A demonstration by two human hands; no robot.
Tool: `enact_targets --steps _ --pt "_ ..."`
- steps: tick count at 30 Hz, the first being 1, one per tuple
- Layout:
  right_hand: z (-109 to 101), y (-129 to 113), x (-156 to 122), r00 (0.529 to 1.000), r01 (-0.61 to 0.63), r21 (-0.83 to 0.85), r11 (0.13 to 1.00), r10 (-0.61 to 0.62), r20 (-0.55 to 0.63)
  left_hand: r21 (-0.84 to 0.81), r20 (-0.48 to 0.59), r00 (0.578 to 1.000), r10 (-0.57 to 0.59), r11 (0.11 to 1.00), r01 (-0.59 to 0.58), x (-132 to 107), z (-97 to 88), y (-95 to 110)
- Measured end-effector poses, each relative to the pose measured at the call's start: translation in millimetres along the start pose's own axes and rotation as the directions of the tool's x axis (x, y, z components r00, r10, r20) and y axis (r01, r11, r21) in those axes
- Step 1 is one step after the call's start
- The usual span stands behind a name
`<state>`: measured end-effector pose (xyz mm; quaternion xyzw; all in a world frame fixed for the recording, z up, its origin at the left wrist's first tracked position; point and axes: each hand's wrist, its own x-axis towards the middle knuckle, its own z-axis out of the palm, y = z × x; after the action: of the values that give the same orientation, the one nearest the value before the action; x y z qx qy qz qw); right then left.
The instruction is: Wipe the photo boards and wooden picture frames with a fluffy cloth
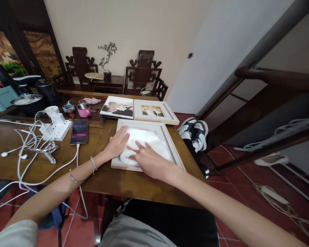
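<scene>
On the wooden table in front of me lies a light wood picture frame [171,144] with a raised rim. Inside it is a soft-looking white slab [141,134], rounded at the edges; I cannot tell its material. My left hand [117,143] rests along the frame's left side, fingers stretched out and reaching the slab's edge. Over the slab's front part is my right hand [149,159], fingers spread, the tips touching or just above the white surface. Neither hand holds anything.
Behind are a framed photo [152,111] and a photo album [117,107]. To the left are a charging phone [79,131], a power strip [57,128], tangled white cables, a silver stand [49,151] and a pink cup [83,110]. A person's sneakers [195,130] show at the right.
</scene>
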<state>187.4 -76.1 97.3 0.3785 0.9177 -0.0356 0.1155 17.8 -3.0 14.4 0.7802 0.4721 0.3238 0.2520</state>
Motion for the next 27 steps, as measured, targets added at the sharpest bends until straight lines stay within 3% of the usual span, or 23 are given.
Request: enact_targets --steps 5,9,13,16,22,27 --pt "0 2 -34 0.998 -0.023 0.097 0.995 0.018 0.055 -0.005 -0.036 0.997 -0.061 0.998 0.061 1 2.1 2" --pt "2 -1 -14 0.994 -0.111 0.082 0.990 0.110 0.023 -0.062 -0.101 0.994 -0.051 0.997 0.044 0 2.5 5" --pt "1 -8 16 0.992 -0.128 0.095 0.987 0.127 0.015 -0.096 -0.159 0.987 -0.014 0.995 -0.001 0 0.3 6" --pt "2 -12 23 0.989 -0.145 0.091 0.985 0.148 -0.025 -0.085 -0.169 0.986 -0.005 0.996 -0.009 1 -0.5 6" --pt "1 -26 -14 0.992 -0.071 0.200 0.977 0.090 -0.087 0.026 -0.105 0.994 0.022 0.999 -0.020 4 1.0 2" --pt "-10 -15 -46 0.993 -0.117 0.159 0.980 0.112 0.043 0.124 -0.034 0.999 0.038 0.992 -0.033 1 5.9 -8"
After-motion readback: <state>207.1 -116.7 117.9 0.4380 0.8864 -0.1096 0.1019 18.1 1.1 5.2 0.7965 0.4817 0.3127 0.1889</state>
